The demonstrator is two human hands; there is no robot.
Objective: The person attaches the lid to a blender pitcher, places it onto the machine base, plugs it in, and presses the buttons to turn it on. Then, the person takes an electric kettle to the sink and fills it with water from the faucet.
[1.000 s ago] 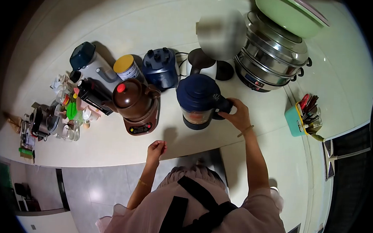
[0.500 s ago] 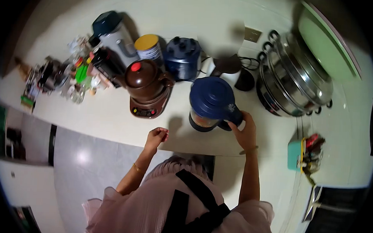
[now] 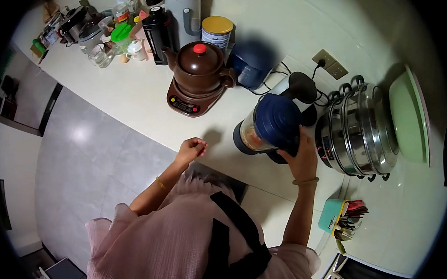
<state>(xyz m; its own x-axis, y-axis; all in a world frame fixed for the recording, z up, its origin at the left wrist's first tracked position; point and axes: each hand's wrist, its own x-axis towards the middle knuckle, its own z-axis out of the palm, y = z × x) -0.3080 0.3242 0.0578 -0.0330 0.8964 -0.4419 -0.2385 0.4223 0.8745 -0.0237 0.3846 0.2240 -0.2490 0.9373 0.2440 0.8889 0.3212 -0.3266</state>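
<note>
A blender jar [image 3: 256, 132] with a dark blue lid [image 3: 279, 117] stands on the counter, tilted in my view, and pale and reddish pieces show through its clear side. My right hand [image 3: 303, 154] grips it at the handle, with the fingers partly hidden behind. My left hand [image 3: 192, 150] hovers over the counter's front edge, fingers curled closed; whatever is inside them, if anything, is hidden. Beyond it, a brown clay pot [image 3: 199, 71] with a red-knobbed lid sits on its heating base [image 3: 185, 106].
A stacked steel steamer [image 3: 358, 130] is on the right, with a green basin [image 3: 409, 115] leaning behind. Behind the jar are a blue appliance base [image 3: 251, 66] and a wall socket [image 3: 330, 64]. Bottles and jars crowd the left; a teal utensil holder [image 3: 331, 215] stands at right.
My view has turned, so the counter slants. The right hand stays on the jar, now reaching higher beside the lid. The left hand remains curled; red seen at its fingers before no longer shows.
</note>
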